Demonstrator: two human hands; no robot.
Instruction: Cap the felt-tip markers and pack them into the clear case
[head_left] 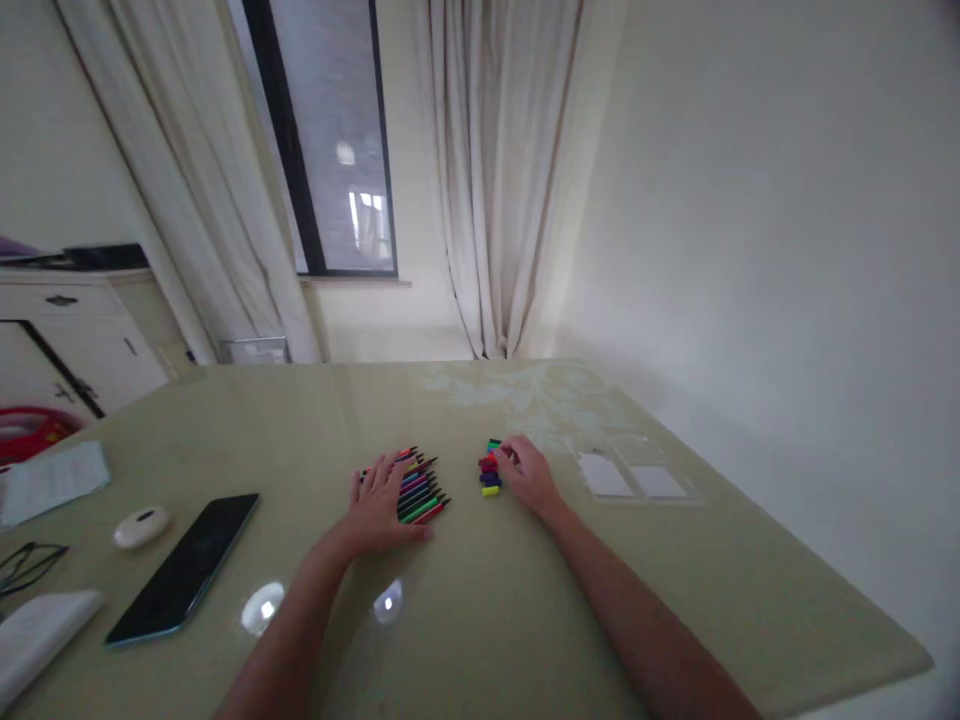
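Note:
Uncapped felt-tip pens (420,498) of many colours lie side by side in a row, their dark tips pointing right. My left hand (381,510) rests over them with its fingers spread and the thumb by the nearest pens, hiding their left ends. To the right, several coloured pen caps (490,480) lie in a short column, green at the far end and yellow at the near end. My right hand (529,475) is at the column's right side, thumb and fingers pinched at a red cap (493,457). The fingers partly cover the upper caps.
A clear plastic case (637,475) with white cards lies open to the right. On the left are a dark phone (187,565), a white oval case (141,527), glasses (30,567), a white block (45,635) and a paper sheet (56,483). A wall borders the table (480,620).

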